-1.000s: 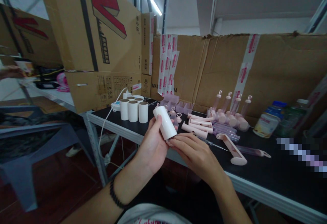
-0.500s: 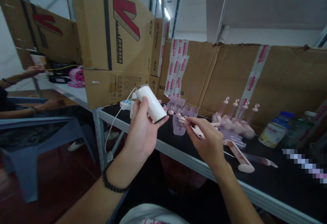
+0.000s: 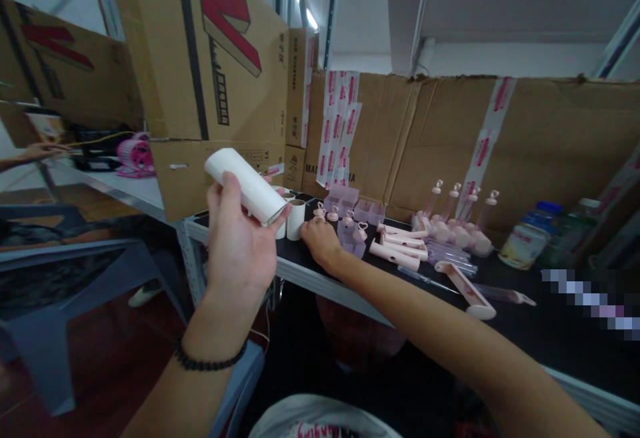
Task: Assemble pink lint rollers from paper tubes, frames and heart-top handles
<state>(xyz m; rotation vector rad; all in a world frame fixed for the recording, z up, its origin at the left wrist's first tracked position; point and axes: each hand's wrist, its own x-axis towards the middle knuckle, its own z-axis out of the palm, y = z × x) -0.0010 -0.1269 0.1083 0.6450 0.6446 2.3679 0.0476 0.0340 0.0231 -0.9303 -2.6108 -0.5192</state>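
My left hand (image 3: 243, 245) is wrapped around a white paper roll (image 3: 247, 185), raised and tilted above the bench's left end. My right hand (image 3: 323, 241) reaches across to the bench with bent fingers. Its fingertips are hidden, close beside a standing white roll with a brown cardboard core (image 3: 296, 219) and small pink ring-topped pieces (image 3: 319, 211). Just right of it stands a translucent purple box (image 3: 351, 241) with pink pieces at its rim. Pink handle parts (image 3: 395, 255) lie further right.
Clear plastic tubes (image 3: 453, 258), an angled pink handle (image 3: 465, 291) and several upright pink pieces (image 3: 435, 218) occupy the right side. Behind are a blue-capped bottle (image 3: 530, 235) and a cardboard wall (image 3: 380, 118). A co-worker's hand (image 3: 43, 151) shows at far left.
My right hand has moved left, from the pink parts to beside the standing white rolls. My left hand has shifted left with its roll, which now tilts closer to horizontal. The view has shifted slightly.
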